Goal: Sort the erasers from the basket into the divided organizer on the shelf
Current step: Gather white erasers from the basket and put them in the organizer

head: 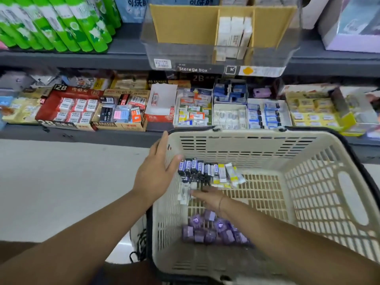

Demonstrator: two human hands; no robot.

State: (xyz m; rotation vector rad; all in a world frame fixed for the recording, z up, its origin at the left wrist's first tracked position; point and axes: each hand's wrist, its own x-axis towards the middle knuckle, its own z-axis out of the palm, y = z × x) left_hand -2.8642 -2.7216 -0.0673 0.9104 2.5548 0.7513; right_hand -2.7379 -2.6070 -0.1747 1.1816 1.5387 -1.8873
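Note:
A beige basket (246, 134) stands below the shelves. Inside it, a row of dark blue-sleeved erasers (195, 168) stands on edge at the far left, yellow-and-white erasers (228, 175) lie beside them, and purple erasers (209, 229) are heaped near the front. My left hand (157, 171) rests on the basket's left rim, fingers straight, thumb by the blue erasers. My right hand (207, 196) reaches inside, fingers stretched toward some white erasers (184, 192); it is blurred. On the upper shelf sits the clear organizer (185, 56) with cardboard dividers, white erasers (234, 33) in its middle section.
The lower shelf (82, 135) carries many open boxes of erasers, among them a red 2B box (70, 108). Green packs (61, 23) lie on the upper shelf to the left. A lilac box (349, 38) stands at the right. Pale floor (61, 182) lies left of the basket.

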